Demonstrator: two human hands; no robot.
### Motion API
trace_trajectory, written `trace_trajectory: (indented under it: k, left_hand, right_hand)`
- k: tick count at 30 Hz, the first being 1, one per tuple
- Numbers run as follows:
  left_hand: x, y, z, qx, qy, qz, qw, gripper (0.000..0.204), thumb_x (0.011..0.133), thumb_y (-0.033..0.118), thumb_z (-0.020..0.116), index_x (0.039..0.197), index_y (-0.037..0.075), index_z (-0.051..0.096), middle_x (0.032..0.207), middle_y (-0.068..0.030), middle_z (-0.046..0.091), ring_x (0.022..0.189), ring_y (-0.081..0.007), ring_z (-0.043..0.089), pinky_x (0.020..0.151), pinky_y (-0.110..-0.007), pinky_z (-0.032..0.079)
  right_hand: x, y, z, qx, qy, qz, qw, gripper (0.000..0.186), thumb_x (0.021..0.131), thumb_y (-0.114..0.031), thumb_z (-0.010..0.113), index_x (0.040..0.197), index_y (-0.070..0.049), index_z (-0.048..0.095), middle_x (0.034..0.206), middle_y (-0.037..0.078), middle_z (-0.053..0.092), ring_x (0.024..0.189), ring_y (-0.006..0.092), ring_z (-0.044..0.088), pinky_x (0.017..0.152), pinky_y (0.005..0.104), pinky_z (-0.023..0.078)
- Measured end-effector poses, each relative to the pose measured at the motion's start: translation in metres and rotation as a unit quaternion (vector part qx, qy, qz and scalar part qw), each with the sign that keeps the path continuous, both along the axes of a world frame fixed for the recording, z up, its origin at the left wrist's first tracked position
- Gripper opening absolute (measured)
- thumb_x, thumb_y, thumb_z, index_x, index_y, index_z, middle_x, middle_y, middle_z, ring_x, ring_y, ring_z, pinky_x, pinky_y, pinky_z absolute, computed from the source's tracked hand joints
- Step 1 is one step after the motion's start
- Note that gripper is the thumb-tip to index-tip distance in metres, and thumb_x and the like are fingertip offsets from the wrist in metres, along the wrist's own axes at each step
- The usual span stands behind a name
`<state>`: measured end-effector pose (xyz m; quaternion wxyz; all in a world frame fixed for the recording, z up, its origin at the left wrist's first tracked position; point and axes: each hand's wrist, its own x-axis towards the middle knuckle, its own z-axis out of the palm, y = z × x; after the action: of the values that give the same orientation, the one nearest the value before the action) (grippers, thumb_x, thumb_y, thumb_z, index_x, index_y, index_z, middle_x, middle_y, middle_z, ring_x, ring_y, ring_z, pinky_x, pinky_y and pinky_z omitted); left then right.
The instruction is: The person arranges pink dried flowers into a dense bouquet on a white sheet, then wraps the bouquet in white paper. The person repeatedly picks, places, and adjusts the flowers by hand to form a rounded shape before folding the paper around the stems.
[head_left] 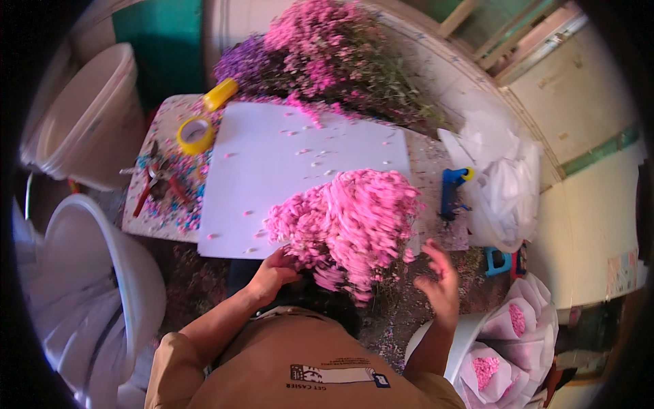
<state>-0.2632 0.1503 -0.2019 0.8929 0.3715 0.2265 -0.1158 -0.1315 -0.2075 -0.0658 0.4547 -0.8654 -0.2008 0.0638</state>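
A full bunch of small pink flowers (pixel 347 228), smeared by motion, is above the near edge of a white paper sheet (pixel 238 177). My left hand (pixel 276 276) is curled at the bunch's lower left, closed on it; the blossoms hide the fingertips and most of the stems. On the other side, my right hand (pixel 439 283) is apart from the flowers, its fingers spread and nothing in it. Loose pink and white petals dot the paper.
Pink and purple flowers (pixel 320 54) are heaped behind the table. Red-handled pruning shears (pixel 160 180), a yellow tape roll (pixel 195 135) and a blue tape dispenser (pixel 451 191) lie around the paper. White buckets (pixel 88 123) stand left; wrapped pink bouquets (pixel 487 371) fill a bucket at lower right.
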Motion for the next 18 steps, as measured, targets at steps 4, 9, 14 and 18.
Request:
trace_trajectory:
  k: [4,9,14,18]
  left_hand:
    - [-0.008,0.01,0.011,-0.01,-0.058,-0.021,0.998,0.099,0.087,-0.008,0.066,0.166,0.007,0.01,0.161,-0.0174,0.037,0.134,-0.0289,0.052,0.108,-0.042,0.047]
    - [0.0,-0.002,0.027,0.043,-0.054,-0.034,0.997,0.105,0.087,-0.002,0.076,0.166,0.008,0.008,0.168,-0.0185,0.024,0.143,-0.0307,0.043,0.119,-0.045,0.036]
    - [0.001,0.001,0.009,0.014,-0.09,-0.019,0.996,0.089,0.089,-0.003,0.074,0.162,0.007,0.024,0.155,-0.013,0.044,0.137,-0.0253,0.05,0.116,-0.042,0.04]
    - [0.005,-0.007,0.003,0.058,-0.098,0.005,0.994,0.076,0.091,-0.007,0.069,0.157,0.006,0.034,0.148,-0.0107,0.053,0.132,-0.0222,0.054,0.113,-0.04,0.044]
  right_hand:
    - [0.022,0.051,-0.012,0.114,-0.014,0.017,0.993,0.083,0.075,-0.022,0.092,0.143,-0.002,0.048,0.148,0.016,0.052,0.136,0.0258,0.05,0.113,0.0438,0.039]
    - [0.039,0.099,-0.022,0.127,0.041,0.052,0.99,0.097,0.078,-0.017,0.09,0.156,-0.002,0.034,0.15,0.015,0.049,0.137,0.0268,0.048,0.116,0.0414,0.038]
    - [0.042,0.071,-0.03,0.113,0.004,-0.003,0.994,0.115,0.073,-0.023,0.094,0.162,-0.003,0.023,0.155,0.018,0.045,0.14,0.0285,0.046,0.118,0.0428,0.036]
    - [0.025,0.052,-0.029,0.138,-0.008,0.008,0.99,0.137,0.063,-0.023,0.099,0.166,-0.005,0.01,0.165,0.017,0.029,0.149,0.0316,0.035,0.12,0.0452,0.033]
